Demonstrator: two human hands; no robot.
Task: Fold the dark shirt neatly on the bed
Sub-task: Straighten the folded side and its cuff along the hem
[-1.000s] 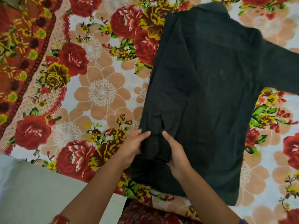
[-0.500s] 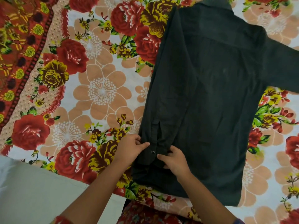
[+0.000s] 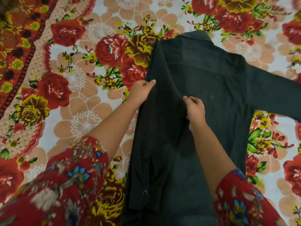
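Note:
The dark shirt lies back-up on the flowered bedsheet, collar at the far end. Its left side and sleeve are folded inward over the body, the cuff with a snap button near the bottom. The other sleeve stretches out flat to the right. My left hand pinches the shirt's folded left edge about halfway up. My right hand pinches the inner edge of the folded panel, a little lower and to the right.
A red patterned border of the bedsheet runs along the left. My red flowered sleeves fill the lower corners of the view. Sheet lies flat on all sides of the shirt.
Both hands left the cuff at the shirt's lower end and moved up to the middle of the folded panel, where they now grip its two edges. The camera leaned forward.

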